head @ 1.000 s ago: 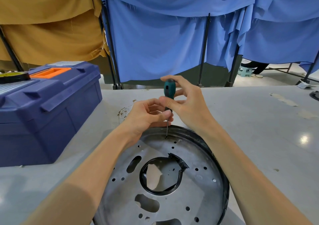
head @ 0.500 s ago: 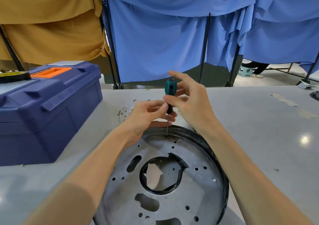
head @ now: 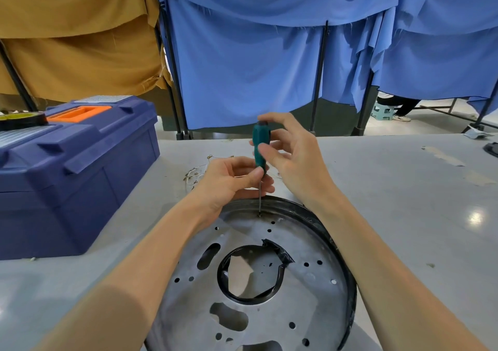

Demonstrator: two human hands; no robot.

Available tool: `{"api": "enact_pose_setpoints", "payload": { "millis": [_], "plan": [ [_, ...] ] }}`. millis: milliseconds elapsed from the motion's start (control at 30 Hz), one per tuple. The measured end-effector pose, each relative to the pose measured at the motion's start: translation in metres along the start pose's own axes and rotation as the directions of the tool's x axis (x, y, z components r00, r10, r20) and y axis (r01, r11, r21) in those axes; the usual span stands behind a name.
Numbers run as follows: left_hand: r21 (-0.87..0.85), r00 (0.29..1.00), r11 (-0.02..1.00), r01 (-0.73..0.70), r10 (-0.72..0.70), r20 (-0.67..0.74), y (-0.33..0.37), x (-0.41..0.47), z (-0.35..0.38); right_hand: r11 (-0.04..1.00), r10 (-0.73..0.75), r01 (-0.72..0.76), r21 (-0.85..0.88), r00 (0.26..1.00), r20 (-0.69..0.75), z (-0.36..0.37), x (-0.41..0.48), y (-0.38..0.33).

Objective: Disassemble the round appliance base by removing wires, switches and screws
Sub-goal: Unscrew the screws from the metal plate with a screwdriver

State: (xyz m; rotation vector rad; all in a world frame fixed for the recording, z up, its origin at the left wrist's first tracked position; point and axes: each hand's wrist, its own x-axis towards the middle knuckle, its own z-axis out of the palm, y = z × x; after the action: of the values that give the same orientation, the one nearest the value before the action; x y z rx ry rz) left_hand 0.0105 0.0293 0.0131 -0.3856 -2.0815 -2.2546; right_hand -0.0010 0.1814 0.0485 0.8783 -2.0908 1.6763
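A round metal appliance base (head: 304, 296) with a black rim and a ragged black-edged centre hole lies on the table in front of me. A small screwdriver with a teal handle (head: 260, 146) stands upright, its tip on a screw (head: 259, 215) near the base's far rim. My right hand (head: 293, 162) pinches the handle between thumb and fingertips. My left hand (head: 229, 181) pinches the lower handle where the shaft begins and rests against the rim.
A blue toolbox (head: 72, 167) with an orange handle stands on the table at the left. Thin loose wires (head: 196, 174) lie behind my left hand. Blue and brown cloth screens hang beyond the table's far edge. A dark object (head: 491, 148) pokes in at the right edge.
My right hand's fingers have shifted round the screwdriver handle, turning it. The tip stays on the same screw and my left hand holds its place.
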Motion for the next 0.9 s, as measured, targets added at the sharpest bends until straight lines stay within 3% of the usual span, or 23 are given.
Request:
{"api": "enact_pose_setpoints", "payload": {
  "millis": [133,233,333,500,733,900],
  "plan": [
    [0.019,1.0,1.0,-0.004,0.004,-0.005,0.001,0.0006,0.0,0.997,-0.027,0.027,-0.067,1.0,0.001,-0.0001,-0.0008,-0.0025],
    [0.008,0.998,1.0,0.013,-0.014,0.055,0.0015,0.0002,-0.0016,1.0,0.008,-0.008,-0.017,1.0,-0.024,-0.0031,0.0007,-0.0016],
    [-0.009,1.0,1.0,0.012,-0.012,0.005,0.0001,0.0009,-0.0021,0.999,0.012,-0.012,0.038,1.0,0.008,-0.0019,0.0002,-0.0007],
    [0.015,1.0,1.0,-0.014,0.014,0.002,-0.0004,0.0009,-0.0002,0.998,-0.022,0.022,-0.061,1.0,-0.002,0.0007,-0.001,-0.0002],
    [0.011,1.0,1.0,-0.006,0.006,-0.016,-0.003,0.002,-0.0017,1.0,0.013,-0.013,-0.004,1.0,-0.002,0.0004,-0.0001,0.0007],
    [0.031,1.0,1.0,-0.003,0.002,0.025,-0.0013,0.0023,-0.0012,0.996,-0.012,0.009,-0.089,1.0,-0.029,-0.0001,-0.0008,-0.0003]
  ]
}}
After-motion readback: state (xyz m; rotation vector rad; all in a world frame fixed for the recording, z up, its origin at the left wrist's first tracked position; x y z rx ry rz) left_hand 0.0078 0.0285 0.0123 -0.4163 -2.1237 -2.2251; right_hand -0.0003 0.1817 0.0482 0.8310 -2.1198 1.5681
